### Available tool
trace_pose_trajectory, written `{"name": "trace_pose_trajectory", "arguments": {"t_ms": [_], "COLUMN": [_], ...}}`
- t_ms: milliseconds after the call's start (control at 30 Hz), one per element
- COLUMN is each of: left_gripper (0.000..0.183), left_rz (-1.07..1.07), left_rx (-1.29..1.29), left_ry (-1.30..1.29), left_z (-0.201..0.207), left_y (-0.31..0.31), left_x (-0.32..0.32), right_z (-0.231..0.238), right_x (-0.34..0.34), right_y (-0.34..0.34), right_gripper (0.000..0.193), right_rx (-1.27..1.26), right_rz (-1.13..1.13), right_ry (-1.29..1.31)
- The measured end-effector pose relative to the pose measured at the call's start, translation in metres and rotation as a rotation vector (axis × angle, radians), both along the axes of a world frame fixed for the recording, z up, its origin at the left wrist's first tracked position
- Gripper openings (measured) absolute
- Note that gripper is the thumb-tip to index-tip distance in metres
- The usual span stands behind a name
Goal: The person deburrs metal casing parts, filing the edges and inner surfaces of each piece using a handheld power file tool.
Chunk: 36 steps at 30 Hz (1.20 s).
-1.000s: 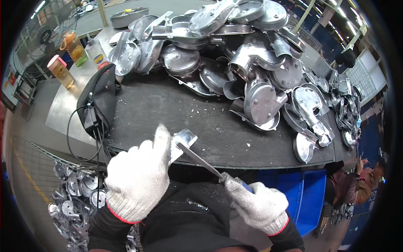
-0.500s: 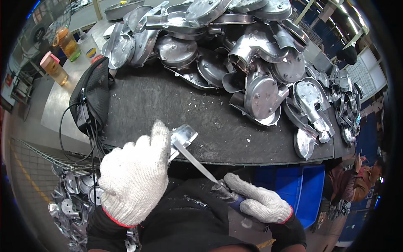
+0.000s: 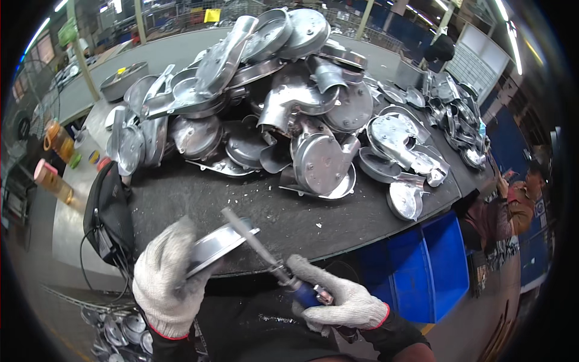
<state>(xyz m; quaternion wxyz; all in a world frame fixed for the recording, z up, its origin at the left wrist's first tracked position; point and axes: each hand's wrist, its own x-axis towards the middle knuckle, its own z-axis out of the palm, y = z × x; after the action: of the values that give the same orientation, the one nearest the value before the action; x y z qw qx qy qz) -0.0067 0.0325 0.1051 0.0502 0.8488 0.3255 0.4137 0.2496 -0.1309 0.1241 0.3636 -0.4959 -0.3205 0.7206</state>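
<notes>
My left hand (image 3: 164, 279), in a white knit glove, grips a shiny round metal casting (image 3: 218, 246) at the near edge of the dark workbench (image 3: 253, 205). In my gloved right hand (image 3: 339, 297) is a metal file (image 3: 253, 238) with a blue handle. The file's blade lies across the rim of the casting, slanting up to the left. Both hands are low in the head view, just in front of my body.
A big heap of silvery castings (image 3: 283, 108) covers the back of the bench and runs off to the right. A black device with cables (image 3: 108, 214) hangs at the left edge. More castings (image 3: 117, 329) lie below left. A blue bin (image 3: 422, 265) and a seated person (image 3: 506, 211) are on the right.
The camera has tilted up, so the heap sits lower in view. The file has slid forward across the casting, and my left hand has turned the casting more on edge.
</notes>
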Motion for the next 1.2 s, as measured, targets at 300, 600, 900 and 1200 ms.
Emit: {"name": "trace_pose_trajectory", "arguments": {"t_ms": [300, 600, 900, 1200], "left_gripper": [0.071, 0.045, 0.043, 0.033], "left_rz": [-0.443, -0.25, 0.245, 0.281], "left_rx": [-0.837, -0.377, -0.466, -0.75], "left_ry": [-0.557, -0.172, -0.231, -0.305], "left_z": [-0.133, -0.128, -0.094, -0.09], "left_y": [0.03, 0.033, -0.044, -0.066], "left_x": [0.038, 0.05, -0.092, -0.088], "right_z": [-0.029, -0.052, -0.063, -0.041], "right_x": [0.011, 0.005, 0.0, 0.003], "right_y": [-0.038, -0.044, -0.032, -0.005], "right_gripper": [0.1, 0.096, 0.081, 0.071], "right_rx": [-0.04, 0.017, 0.053, 0.312], "right_rz": [-0.476, -0.604, -0.294, 0.138], "right_ry": [-0.075, -0.031, -0.135, -0.508]}}
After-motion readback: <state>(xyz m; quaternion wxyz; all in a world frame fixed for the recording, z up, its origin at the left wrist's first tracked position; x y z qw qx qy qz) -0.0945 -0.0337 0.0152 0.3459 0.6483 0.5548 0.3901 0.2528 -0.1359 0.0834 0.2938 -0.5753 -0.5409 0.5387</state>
